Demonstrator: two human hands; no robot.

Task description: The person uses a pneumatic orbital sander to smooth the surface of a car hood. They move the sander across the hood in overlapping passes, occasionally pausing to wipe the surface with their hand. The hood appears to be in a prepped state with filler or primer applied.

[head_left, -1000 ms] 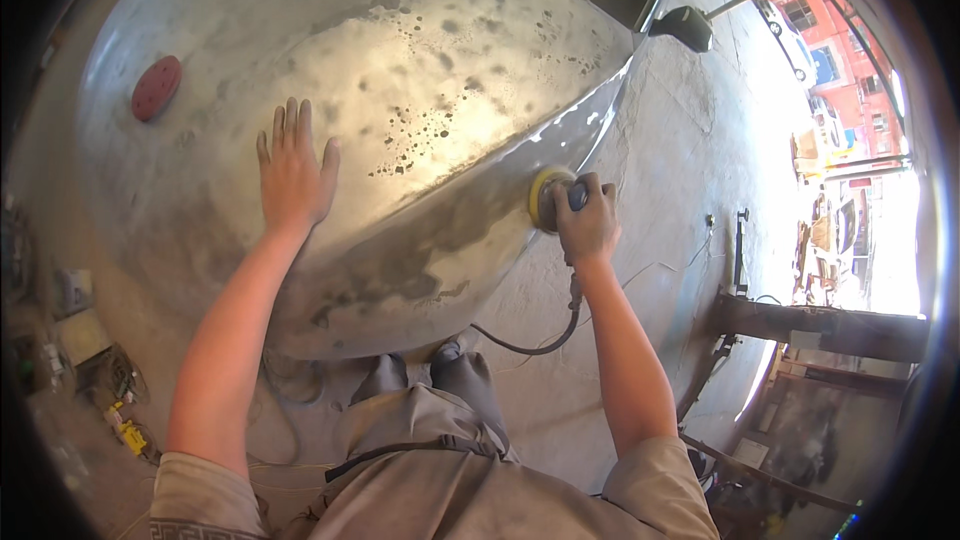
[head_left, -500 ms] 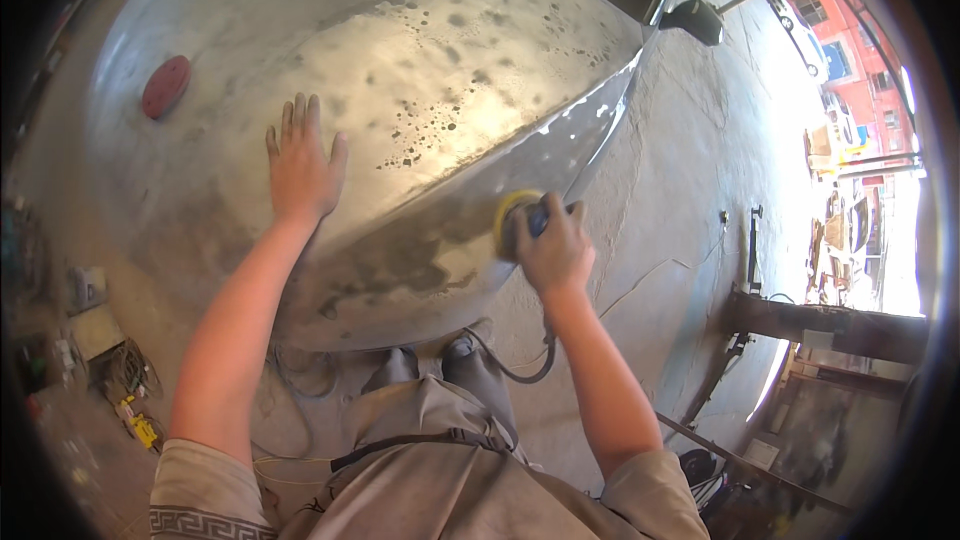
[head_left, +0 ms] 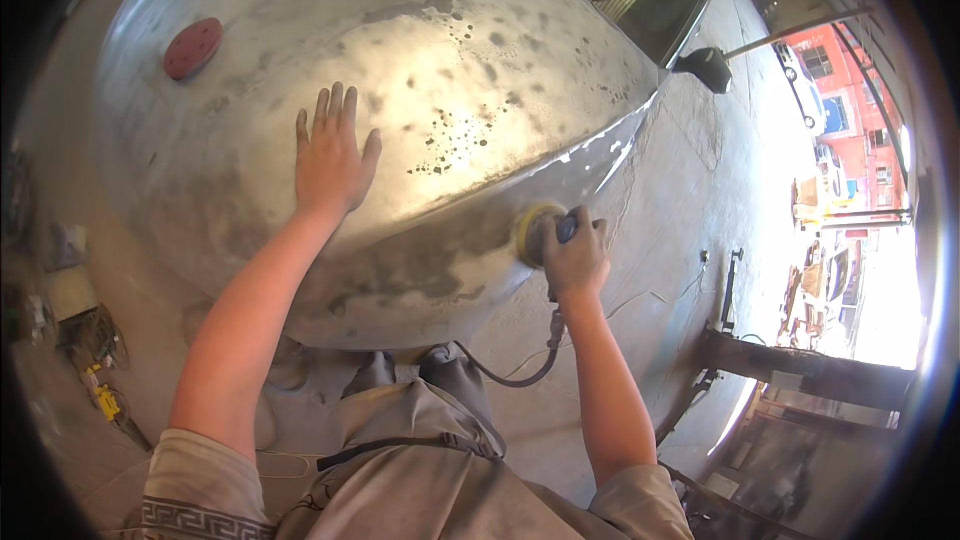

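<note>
A dark hose (head_left: pixel 515 381) hangs below the sander (head_left: pixel 537 232), likely tugging a little. The sander sits against the fender (head_left: pixel 400 275); it looks stiff, compact and moderately heavy, best gripped over its rounded top, where the right hand (head_left: pixel 582 258) curls around it. Farther on, the left hand (head_left: pixel 335 162) lies palm-down, fingers spread, on the hood (head_left: pixel 400 50), probably rigid and rather slippery. Beyond rests a red disc (head_left: pixel 192 48).

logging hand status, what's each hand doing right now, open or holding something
Left hand: open, laid palm-down on the car hood, holding nothing.
Right hand: closed around the yellow-rimmed sander.
</note>
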